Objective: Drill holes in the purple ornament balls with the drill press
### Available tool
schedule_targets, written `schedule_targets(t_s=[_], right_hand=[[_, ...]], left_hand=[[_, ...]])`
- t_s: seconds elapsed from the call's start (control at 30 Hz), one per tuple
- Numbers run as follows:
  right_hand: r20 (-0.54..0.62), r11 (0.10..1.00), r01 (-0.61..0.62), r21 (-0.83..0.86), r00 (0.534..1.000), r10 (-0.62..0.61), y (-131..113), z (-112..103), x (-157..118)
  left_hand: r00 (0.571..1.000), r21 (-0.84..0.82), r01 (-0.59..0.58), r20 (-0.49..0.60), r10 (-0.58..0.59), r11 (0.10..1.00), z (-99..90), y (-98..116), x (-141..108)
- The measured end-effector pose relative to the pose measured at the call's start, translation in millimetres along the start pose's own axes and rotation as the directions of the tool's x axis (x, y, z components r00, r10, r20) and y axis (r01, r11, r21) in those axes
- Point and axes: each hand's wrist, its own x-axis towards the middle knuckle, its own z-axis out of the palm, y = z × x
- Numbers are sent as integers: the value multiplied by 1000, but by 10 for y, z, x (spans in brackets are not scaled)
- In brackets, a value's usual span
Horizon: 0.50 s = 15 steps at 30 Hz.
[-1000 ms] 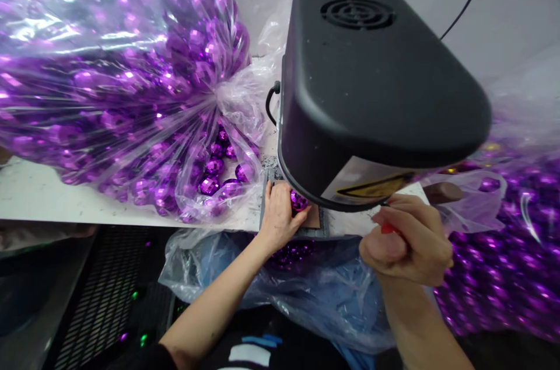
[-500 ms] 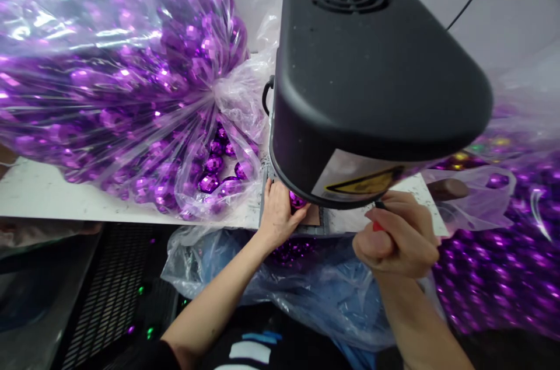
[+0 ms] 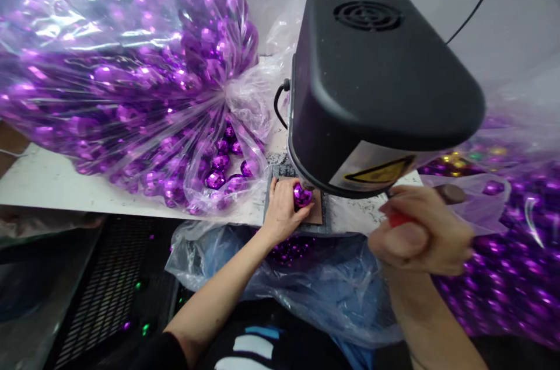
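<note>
My left hand [image 3: 283, 210] is closed round a shiny purple faceted bauble [image 3: 303, 195], with thumb and fingers on its sides. The bauble sits over a small brown board [image 3: 315, 213] on a grey base, beneath the front of a black-housed bench machine [image 3: 385, 84]. My right hand [image 3: 422, 230] is wrapped in a fist round a red handle [image 3: 399, 219] at the machine's right side. Motion blurs this hand, and most of the handle is hidden inside it.
A big clear bag of purple baubles [image 3: 131, 101] lies on the white table [image 3: 48, 177] at left. More purple baubles in plastic [image 3: 520, 276] stand at right. An open plastic bag [image 3: 332, 294] hangs at the table's front edge. A brown cylinder end [image 3: 452, 194] juts out at right.
My right hand has shifted right with the red handle and is more blurred. The view has shifted, so more of the bauble in my left hand shows below the machine.
</note>
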Motion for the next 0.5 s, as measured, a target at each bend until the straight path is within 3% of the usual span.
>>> schedule_targets(t_s=[0.03,0.13,0.2,0.3,0.4,0.5], right_hand=[[-82,1000,-14,-21,997,12,-21,-25,168],[-134,978,-171,-117,979,155,-44,14,705],[-76,973,-228,-37,971,225,-7,98,979],[-1,953,-280,111,959,282,89,204,1161],[1,954,-261,147,965,264,156,236,1156],[-23,952,-260,161,963,267,179,240,1122]], left_hand=[[1000,5,-3,-6,3,1000,1,4,8],[999,-1,-25,-37,25,1000,-12,32,41],[998,-30,-37,-55,35,999,-70,66,29],[999,-119,-48,-22,45,992,-263,123,-145],[976,-175,-79,189,112,981,-477,143,-515],[885,-61,-60,459,82,996,-566,100,-900]])
